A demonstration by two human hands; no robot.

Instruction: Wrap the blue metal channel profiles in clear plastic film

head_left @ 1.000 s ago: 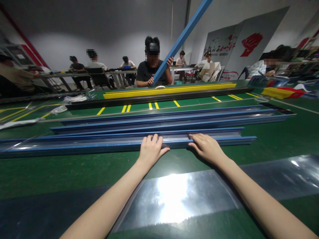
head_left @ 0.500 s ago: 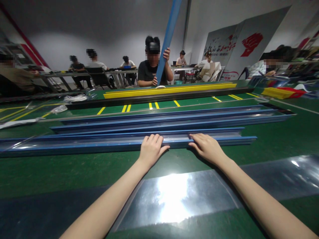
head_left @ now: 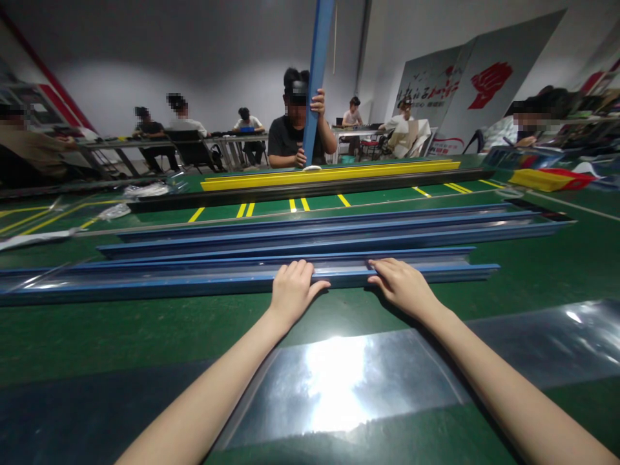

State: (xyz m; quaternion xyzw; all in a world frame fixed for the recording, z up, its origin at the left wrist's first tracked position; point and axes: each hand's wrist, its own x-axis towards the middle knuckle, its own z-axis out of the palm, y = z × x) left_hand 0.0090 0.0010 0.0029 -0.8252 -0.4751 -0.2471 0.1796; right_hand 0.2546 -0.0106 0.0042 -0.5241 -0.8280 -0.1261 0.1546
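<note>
A long blue channel strip (head_left: 169, 285) lies across the green table in front of me, with clear film along its inside. My left hand (head_left: 292, 292) grips its near edge, fingers over the top and thumb along the outer side. Further right on that same edge, my right hand (head_left: 402, 284) is closed in the same way, its fingertips inside the channel. Just behind lie more blue channel strips (head_left: 339, 240), side by side. Under my forearms a clear, glossy plastic sheet (head_left: 387, 368) stretches across the table.
Across the table, a person in a black shirt (head_left: 277, 143) holds another blue strip (head_left: 318, 71) upright. Yellow strips (head_left: 334, 175) and a black strip (head_left: 232, 199) lie before them. A yellow tray (head_left: 533, 182) and a red tray (head_left: 571, 181) stand at the right. Several people sit behind.
The co-worker's raised blue strip has swung left at the top and stands more upright. My hands and the strip under them have hardly moved.
</note>
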